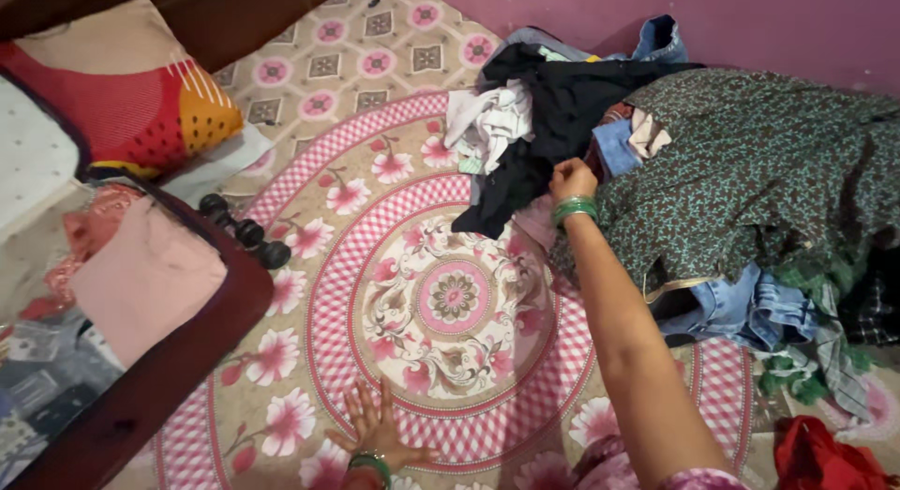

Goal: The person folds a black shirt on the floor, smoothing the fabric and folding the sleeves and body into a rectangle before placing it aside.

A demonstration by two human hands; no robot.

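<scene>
Pink walls [750, 21] back a floral bedsheet [450, 298] spread wide with rings of pink flowers. Heaped clothes [750, 180] cover its far right side, a green patterned garment on top; an open maroon suitcase [159, 377] lies at the left, beside a red and orange pillow [122, 96]. The right hand [572, 180] closes on a black garment [553, 115] in the heap. Pulling it slowly, I judge, would keep neighbouring pieces from sliding. The left hand [375, 434] rests flat on the sheet, fingers spread.
</scene>
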